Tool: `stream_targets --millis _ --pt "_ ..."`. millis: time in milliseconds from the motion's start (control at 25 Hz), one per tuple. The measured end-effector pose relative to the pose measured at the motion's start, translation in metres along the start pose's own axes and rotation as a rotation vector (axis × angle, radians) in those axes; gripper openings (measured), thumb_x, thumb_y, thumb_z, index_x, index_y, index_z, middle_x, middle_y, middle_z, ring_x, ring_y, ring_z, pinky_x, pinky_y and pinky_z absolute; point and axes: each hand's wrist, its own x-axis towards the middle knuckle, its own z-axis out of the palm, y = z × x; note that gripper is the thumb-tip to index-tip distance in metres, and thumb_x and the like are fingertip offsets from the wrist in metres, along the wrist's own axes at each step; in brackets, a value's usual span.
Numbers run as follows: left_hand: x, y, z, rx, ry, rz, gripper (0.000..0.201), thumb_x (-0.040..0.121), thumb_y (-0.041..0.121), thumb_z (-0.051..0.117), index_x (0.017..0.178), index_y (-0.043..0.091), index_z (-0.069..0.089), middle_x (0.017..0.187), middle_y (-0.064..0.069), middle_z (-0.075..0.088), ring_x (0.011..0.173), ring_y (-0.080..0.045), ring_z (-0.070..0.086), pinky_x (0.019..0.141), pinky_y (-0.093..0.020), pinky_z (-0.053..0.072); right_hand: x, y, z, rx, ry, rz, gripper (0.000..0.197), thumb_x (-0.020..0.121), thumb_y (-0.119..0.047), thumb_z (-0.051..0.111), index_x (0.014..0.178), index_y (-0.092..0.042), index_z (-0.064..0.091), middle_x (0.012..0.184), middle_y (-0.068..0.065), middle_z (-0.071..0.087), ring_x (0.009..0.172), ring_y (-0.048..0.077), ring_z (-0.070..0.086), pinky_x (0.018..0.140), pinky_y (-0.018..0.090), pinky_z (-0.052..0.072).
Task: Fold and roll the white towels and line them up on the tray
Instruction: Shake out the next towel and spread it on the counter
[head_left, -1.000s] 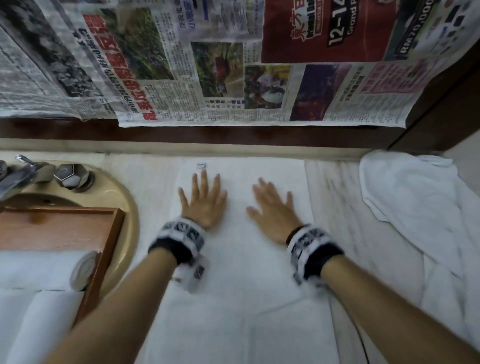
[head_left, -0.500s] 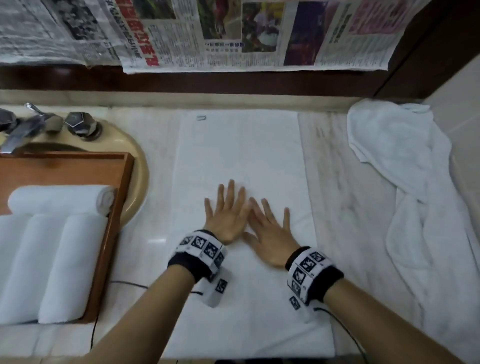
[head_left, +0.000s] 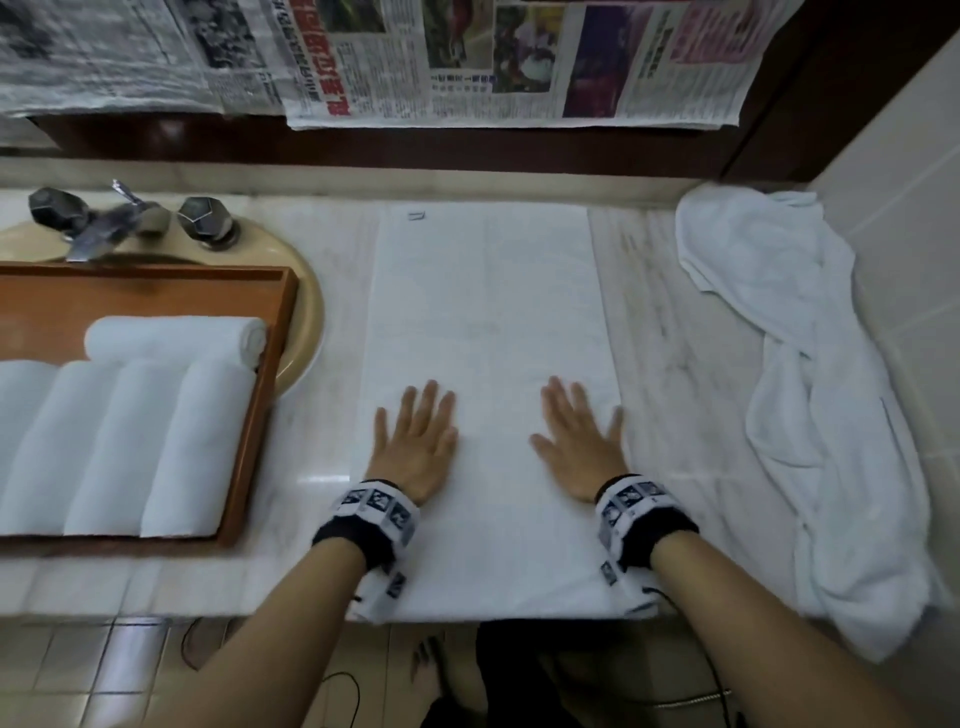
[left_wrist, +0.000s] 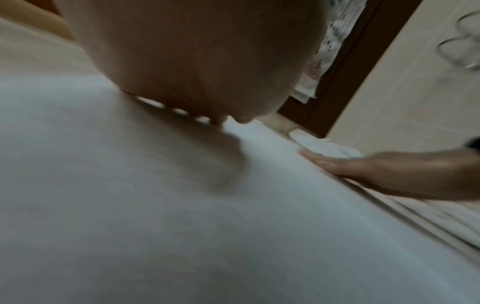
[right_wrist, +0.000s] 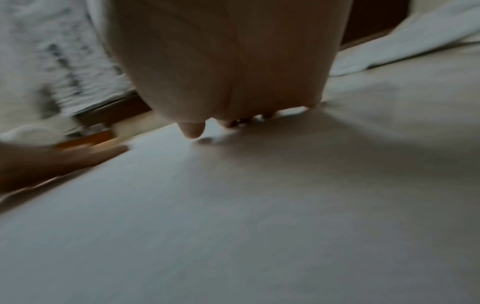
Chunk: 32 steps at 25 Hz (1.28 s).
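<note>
Both the left hand and the right hand lie flat, fingers straight, gripping nothing, pressing the folded towel. Soft, limp cloth; likely best rolled from its six-o'clock edge.

Five rolled towels lie on one wooden tray at the left: four side by side, one crosswise beyond them. One folded towel lies flat in the middle, with two hands on its near part, a left hand and a right hand. One crumpled towel lies at the right. Far left stand two tap handles and one spout.
</note>
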Motion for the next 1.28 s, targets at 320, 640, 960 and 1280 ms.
stream_targets --millis 320,640,960,1280 --pt "-0.033 0.031 0.021 -0.113 -0.031 0.109 0.055 0.104 0.042 0.009 0.154 0.025 -0.007 0.158 0.008 -0.021 0.147 -0.013 -0.019 0.117 -0.039 -0.014 -0.034 -0.047 0.029 -0.073 0.023 -0.154 0.067 0.101 -0.048 0.022 0.153 -0.024 -0.012 0.157 -0.011 -0.026 0.144 0.013 -0.025 0.112 0.064 -0.011" --pt "-0.058 0.019 0.029 -0.085 0.083 0.043 0.060 0.102 0.047 0.008 0.154 0.023 -0.007 0.159 0.006 -0.020 0.146 -0.013 -0.020 0.117 -0.043 -0.014 -0.066 -0.049 0.048 -0.025 0.078 -0.085 0.064 0.102 -0.045 0.019 0.153 -0.021 -0.012 0.159 -0.006 -0.023 0.146 0.015 -0.021 0.114 0.061 -0.010" --pt "-0.086 -0.045 0.049 0.047 0.207 -0.242 0.064 0.101 0.048 0.011 0.153 0.021 -0.014 0.158 -0.003 -0.026 0.145 -0.020 -0.024 0.117 -0.048 -0.016 -0.094 0.012 0.082 0.046 0.191 0.353 0.065 0.100 -0.053 0.010 0.150 -0.025 -0.022 0.154 -0.003 -0.034 0.144 0.021 -0.028 0.110 0.066 -0.013" --pt "-0.088 -0.046 0.051 0.029 0.211 -0.223 0.063 0.101 0.048 0.013 0.154 0.023 -0.011 0.159 -0.001 -0.024 0.146 -0.019 -0.022 0.117 -0.049 -0.014 -0.094 -0.006 0.084 0.079 0.192 0.311 0.065 0.101 -0.051 0.011 0.152 -0.023 -0.017 0.156 -0.004 -0.031 0.144 0.017 -0.026 0.113 0.063 -0.011"
